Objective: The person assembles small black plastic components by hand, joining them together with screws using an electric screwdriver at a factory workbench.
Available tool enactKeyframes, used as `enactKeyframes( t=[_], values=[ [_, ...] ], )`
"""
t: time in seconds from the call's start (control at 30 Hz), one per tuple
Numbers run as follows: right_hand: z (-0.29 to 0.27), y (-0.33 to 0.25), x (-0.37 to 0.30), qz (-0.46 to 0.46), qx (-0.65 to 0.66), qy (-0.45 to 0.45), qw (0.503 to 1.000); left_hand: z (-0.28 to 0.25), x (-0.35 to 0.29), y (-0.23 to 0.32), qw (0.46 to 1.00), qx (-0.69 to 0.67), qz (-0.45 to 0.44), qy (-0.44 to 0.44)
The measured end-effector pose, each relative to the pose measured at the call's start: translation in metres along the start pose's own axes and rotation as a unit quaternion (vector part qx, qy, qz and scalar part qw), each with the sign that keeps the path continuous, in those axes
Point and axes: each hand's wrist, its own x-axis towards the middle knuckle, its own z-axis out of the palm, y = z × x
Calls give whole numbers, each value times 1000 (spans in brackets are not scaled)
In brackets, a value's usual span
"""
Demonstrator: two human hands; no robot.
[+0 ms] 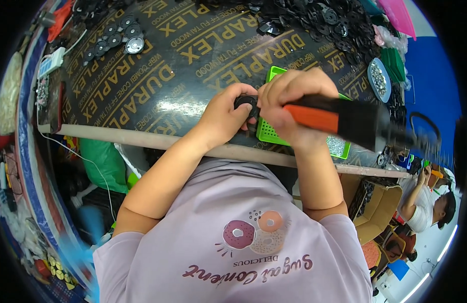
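A small black round plastic part (246, 101) is gripped in my left hand (218, 118), its thumb and fingers closed around the rim. My right hand (296, 101) wraps a black and orange power screwdriver (314, 117), held nearly level and blurred at its back end. The tool's front end meets the black part, but my fingers hide the exact contact. Beneath my right hand lies a bright green perforated basket (266, 134), partly covered by hand and tool. Small shiny pieces (337, 146) lie at its right end, too small to name.
Black plastic parts (327, 20) are heaped at the far right of the table. Several black discs, one with a silver face (134, 45), lie far left. A blue bowl (371, 76) holds small metal pieces. A cardboard box (377, 207) and another person (420, 202) are at right.
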Motion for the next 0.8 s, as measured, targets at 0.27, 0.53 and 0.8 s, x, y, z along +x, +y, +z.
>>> enactKeyframes(
  t=[0.27,0.53,0.8],
  values=[
    [-35,-25,-11,-43,-129,164,977,5,-8,14,995,-17,-77,60],
    [-52,-15,-14,14,-84,276,957,-3,-3,8,998,23,9,58],
    [-55,-7,-16,31,-89,276,956,-3,-1,5,993,-101,-38,50]
  ],
)
